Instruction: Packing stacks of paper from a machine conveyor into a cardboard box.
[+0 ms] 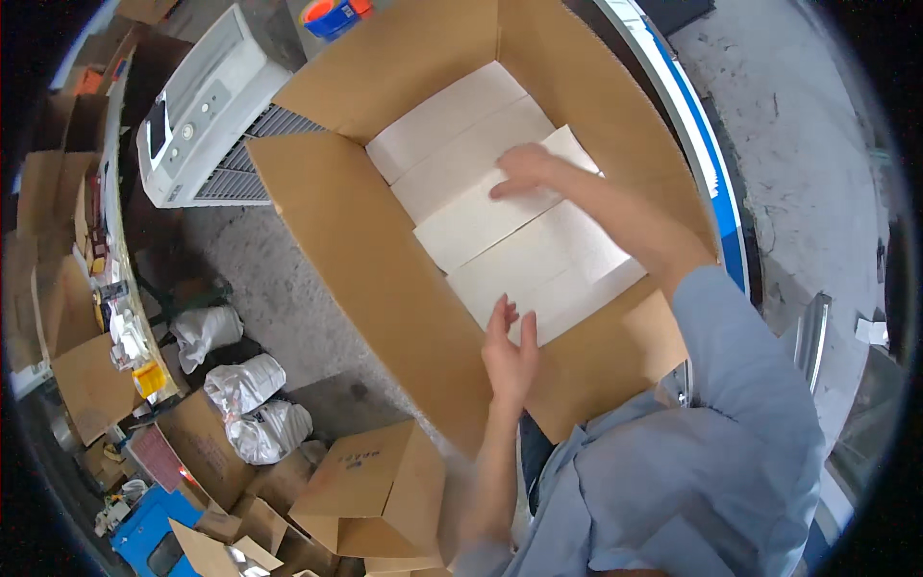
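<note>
- From my end I see the right hand (pixel 524 171) over a white box (pixel 471 231); its fingers curl loosely, and blur means I cannot tell whether they touch or grip.
- The left hand (pixel 510 356) is free, fingers spread, just above the near edge of the next white slab (pixel 538 274).
- Both white pieces lie flat inside a big carton (pixel 356 240), beneath and between my two hands, with more white ones beyond the right hand.
- I judge them light for their size, stiff like card, a little slick on top, and easy to dent at the corners.
- I'd take hold at two opposite edges, palms flat, rather than pinch the broad face.
- The carton's walls look stiff yet bendable, and they crowd my wrists.
- Left of the hands, past the carton, lies a grey concrete floor (pixel 317 279) with silver bags (pixel 264 418) and a smaller carton (pixel 361 471).
- Farther off, ahead and left of both hands, stands a white machine (pixel 212 111); a blue-and-white panel (pixel 728 212) runs to their right.
</note>
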Action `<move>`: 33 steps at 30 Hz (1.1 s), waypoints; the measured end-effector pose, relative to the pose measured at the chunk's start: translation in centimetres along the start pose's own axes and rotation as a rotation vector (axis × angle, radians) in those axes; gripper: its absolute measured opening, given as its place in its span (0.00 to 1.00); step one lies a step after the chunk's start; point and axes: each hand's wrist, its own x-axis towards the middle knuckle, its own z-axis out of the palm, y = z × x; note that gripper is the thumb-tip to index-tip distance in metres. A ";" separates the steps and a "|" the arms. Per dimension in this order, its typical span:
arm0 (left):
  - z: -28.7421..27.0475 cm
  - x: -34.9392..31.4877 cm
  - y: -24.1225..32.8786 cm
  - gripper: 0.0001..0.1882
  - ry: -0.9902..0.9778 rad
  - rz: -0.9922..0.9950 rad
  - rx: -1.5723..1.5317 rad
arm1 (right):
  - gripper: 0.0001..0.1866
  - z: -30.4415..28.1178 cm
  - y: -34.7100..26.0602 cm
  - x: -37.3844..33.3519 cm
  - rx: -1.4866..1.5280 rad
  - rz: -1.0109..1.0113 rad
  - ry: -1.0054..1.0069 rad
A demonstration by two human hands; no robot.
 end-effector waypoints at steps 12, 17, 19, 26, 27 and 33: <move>-2.2 20.1 1.6 0.36 0.038 -0.164 0.582 | 0.33 -1.4 -0.3 -2.2 0.224 0.299 0.336; 0.7 15.6 -1.4 0.37 0.109 -0.152 0.384 | 0.25 4.1 -3.9 -9.2 0.729 0.245 0.137; 1.0 15.6 -3.5 0.34 0.149 -0.160 0.305 | 0.24 5.6 -6.1 -10.5 0.807 0.199 0.216; 0.6 17.0 -5.1 0.30 0.201 -0.194 0.196 | 0.20 7.0 -7.6 -11.2 0.813 0.086 0.409; 0.8 17.0 -4.0 0.31 0.172 -0.239 0.212 | 0.20 7.3 -7.7 -11.0 0.816 0.096 0.414; 1.0 16.7 -2.6 0.34 0.176 -0.316 0.388 | 0.10 8.7 -11.3 -7.8 0.569 -0.036 0.193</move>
